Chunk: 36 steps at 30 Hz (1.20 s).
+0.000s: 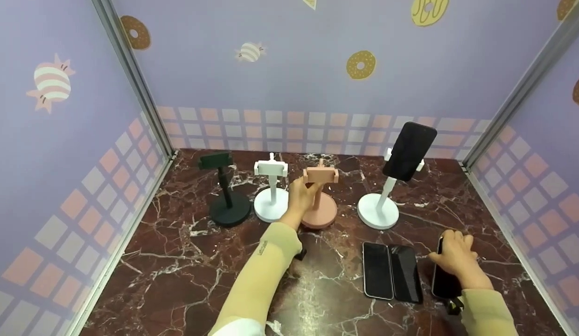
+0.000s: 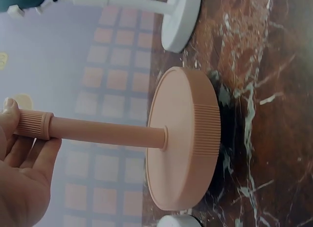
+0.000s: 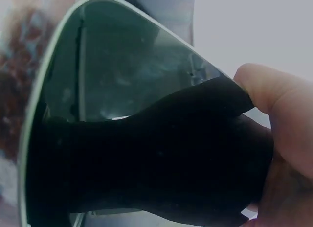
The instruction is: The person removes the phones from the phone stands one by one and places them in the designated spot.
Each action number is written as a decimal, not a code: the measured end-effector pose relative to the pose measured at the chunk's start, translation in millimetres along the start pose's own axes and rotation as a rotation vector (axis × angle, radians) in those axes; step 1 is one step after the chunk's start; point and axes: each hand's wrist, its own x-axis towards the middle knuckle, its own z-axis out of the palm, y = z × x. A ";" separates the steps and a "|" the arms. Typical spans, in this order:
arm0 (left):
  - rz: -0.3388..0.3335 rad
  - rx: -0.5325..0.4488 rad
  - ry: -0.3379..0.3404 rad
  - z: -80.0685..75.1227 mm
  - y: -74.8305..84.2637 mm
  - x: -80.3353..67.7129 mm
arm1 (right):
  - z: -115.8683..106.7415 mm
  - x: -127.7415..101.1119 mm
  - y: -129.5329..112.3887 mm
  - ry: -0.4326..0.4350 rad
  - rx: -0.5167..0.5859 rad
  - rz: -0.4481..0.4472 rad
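My left hand (image 1: 300,198) grips the upper stem of a pink phone stand (image 1: 321,175), just below its clamp. In the left wrist view the thumb and fingers close round the stand's ribbed collar (image 2: 34,124), above a round base (image 2: 171,144). At the right, my right hand (image 1: 456,255) holds a dark smartphone (image 1: 444,283) by its edges near the upper end. The right wrist view shows that phone's glossy screen (image 3: 146,158) large, with the thumb (image 3: 264,85) on its edge and a reflection across the glass.
Left of the pink stand are a white phone stand (image 1: 271,169) and a dark green one (image 1: 216,161). To its right, another white stand (image 1: 378,211) carries a tilted phone (image 1: 409,151). Two phones, one (image 1: 377,270) beside the other (image 1: 405,273), lie on the marbled table (image 1: 186,289). Panels enclose the sides and back.
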 end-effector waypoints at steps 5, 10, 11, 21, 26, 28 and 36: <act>-0.038 -0.041 -0.005 0.0 -5.9 6.9 | 5.2 0.9 6.6 -0.044 -0.001 0.001; -0.058 -0.060 -0.009 1.3 -10.3 11.4 | 8.2 3.8 9.8 -0.073 0.000 -0.002; -0.064 -0.061 -0.008 1.6 -10.9 12.0 | 8.6 4.7 9.9 -0.076 0.000 -0.005; -0.049 -0.057 0.030 4.1 -15.0 11.7 | 15.0 15.9 9.0 -0.128 0.016 -0.026; -0.007 0.006 0.039 7.3 -14.1 11.9 | 23.3 19.9 6.2 -0.098 0.049 -0.078; 0.003 0.025 0.037 8.3 -13.8 11.9 | 27.2 21.6 4.8 -0.080 0.073 -0.116; -0.021 0.053 0.035 10.6 -13.3 11.8 | 36.9 21.7 1.3 -0.054 0.119 -0.156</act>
